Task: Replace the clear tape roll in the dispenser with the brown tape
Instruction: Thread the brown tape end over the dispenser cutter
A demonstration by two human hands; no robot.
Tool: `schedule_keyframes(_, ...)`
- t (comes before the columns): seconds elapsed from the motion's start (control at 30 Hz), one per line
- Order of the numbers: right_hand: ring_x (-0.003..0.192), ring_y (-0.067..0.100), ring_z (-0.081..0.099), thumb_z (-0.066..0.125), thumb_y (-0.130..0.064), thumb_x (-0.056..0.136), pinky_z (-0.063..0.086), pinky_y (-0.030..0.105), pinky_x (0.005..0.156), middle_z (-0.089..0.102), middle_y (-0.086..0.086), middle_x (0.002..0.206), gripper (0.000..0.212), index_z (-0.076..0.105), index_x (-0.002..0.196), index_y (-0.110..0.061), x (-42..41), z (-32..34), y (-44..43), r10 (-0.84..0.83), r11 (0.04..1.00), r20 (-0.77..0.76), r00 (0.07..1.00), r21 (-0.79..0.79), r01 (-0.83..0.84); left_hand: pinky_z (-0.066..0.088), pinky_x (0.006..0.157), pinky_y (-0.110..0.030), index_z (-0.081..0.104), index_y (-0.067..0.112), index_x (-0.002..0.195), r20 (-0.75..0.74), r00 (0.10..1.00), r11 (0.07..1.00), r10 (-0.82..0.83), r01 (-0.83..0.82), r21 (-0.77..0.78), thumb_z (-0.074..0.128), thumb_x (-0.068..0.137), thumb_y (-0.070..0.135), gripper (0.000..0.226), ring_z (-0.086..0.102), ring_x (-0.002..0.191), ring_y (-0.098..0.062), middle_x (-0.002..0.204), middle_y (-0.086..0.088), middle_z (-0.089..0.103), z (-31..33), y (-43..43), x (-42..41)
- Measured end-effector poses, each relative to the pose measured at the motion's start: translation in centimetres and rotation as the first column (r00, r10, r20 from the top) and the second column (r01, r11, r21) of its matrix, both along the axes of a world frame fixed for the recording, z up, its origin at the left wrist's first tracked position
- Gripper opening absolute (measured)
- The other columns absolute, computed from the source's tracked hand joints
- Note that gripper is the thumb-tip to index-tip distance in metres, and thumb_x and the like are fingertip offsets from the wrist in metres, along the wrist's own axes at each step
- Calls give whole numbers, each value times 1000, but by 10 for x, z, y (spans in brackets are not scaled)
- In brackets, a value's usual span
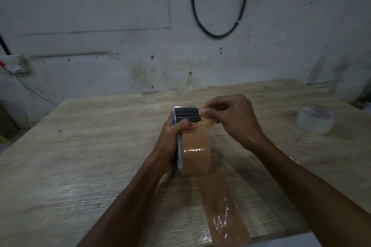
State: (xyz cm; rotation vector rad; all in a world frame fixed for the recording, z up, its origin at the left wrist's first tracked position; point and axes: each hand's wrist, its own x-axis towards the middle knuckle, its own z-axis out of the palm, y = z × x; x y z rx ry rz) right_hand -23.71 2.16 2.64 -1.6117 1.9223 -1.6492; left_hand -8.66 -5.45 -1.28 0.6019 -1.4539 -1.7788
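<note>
The brown tape roll [197,154] sits in the tape dispenser [186,115] at the middle of the wooden table [90,156]. My left hand [172,136] grips the dispenser from the left side, thumb over its top. My right hand [230,118] pinches the loose end of the brown tape [206,123] just beyond the roll, beside the dispenser's dark front block. The clear tape roll [316,119] lies flat on the table at the far right, apart from both hands.
A strip of brown tape [222,212] is stuck along the table, running toward the near edge. A wall stands behind the table with a black cable loop [218,34] hanging on it. A socket box [16,64] with wires is at the left.
</note>
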Motion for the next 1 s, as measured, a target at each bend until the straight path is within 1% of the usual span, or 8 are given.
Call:
schedule_keyframes(0.1, 65, -3, 67, 80, -18, 79, 53, 14, 60, 74, -10, 75, 6, 78, 84, -20, 0, -1, -1, 8, 1000, -32, 999, -14, -8, 54, 63, -38, 61, 16, 113, -15, 999, 999, 28, -29, -37, 64, 63, 19, 50, 65, 78, -31, 95, -17, 67, -1, 1, -1)
schedule_keyframes(0.27, 71, -2, 66, 78, -18, 82, 49, 9, 64, 73, -10, 78, 7, 79, 89, -17, 4, -5, -2, 17, 998, -127, 992, -59, -25, 55, 65, -40, 62, 6, 115, -63, 998, 998, -17, 20, 55, 67, 75, 23, 44, 65, 70, -29, 88, -18, 67, 1, 3, 3)
schedule_keyframes(0.37, 72, 3, 67, 77, -19, 82, 52, 14, 64, 74, -8, 79, 5, 79, 87, -18, 4, -3, -2, 27, 996, -161, 987, -78, -40, 56, 68, -41, 65, 5, 113, -33, 998, 995, -44, 46, 85, 75, 77, 28, 44, 67, 69, -27, 88, -17, 69, 2, 0, 3)
schedule_keyframes(0.47, 72, 4, 67, 78, -19, 81, 55, 22, 68, 74, -8, 78, 4, 79, 85, -19, 3, -2, -3, 30, 997, -193, 981, -69, -44, 53, 83, -51, 64, 6, 112, 19, 995, 990, -102, 99, 103, 78, 73, 18, 43, 67, 75, -31, 87, -16, 69, 1, -6, 4)
schedule_keyframes(0.63, 70, 5, 68, 78, -20, 80, 57, 23, 69, 76, -5, 79, 7, 80, 87, -18, 1, 5, -3, 28, 998, -218, 976, -42, -38, 47, 96, -59, 65, 6, 111, 53, 995, 990, -89, 83, 110, 75, 70, 16, 44, 61, 87, -36, 84, -15, 68, -1, -9, 3)
schedule_keyframes(0.73, 70, 4, 68, 78, -21, 79, 57, 23, 69, 76, -7, 79, 7, 79, 86, -19, 0, 7, -3, 34, 998, -239, 970, -42, -46, 46, 95, -58, 65, 4, 112, 57, 994, 989, -88, 81, 123, 74, 70, 16, 45, 58, 91, -39, 84, -15, 67, -2, -8, 4)
schedule_keyframes(0.83, 68, 6, 69, 78, -23, 78, 59, 27, 67, 75, -6, 77, 8, 79, 85, -19, 0, 6, -3, 27, 999, -244, 969, -36, -37, 47, 90, -55, 67, 5, 104, 77, 993, 990, -92, 83, 113, 72, 69, 15, 36, 57, 89, -39, 84, -19, 65, 2, -5, 4)
schedule_keyframes(1.0, 67, 7, 71, 79, -21, 79, 61, 30, 67, 75, -7, 76, 8, 78, 87, -20, 3, 11, -3, 33, 998, -278, 960, -35, -44, 41, 100, -70, 65, 4, 110, 80, 992, 991, -94, 86, 103, 78, 66, 20, 48, 58, 90, -41, 91, -22, 65, 0, -7, 4)
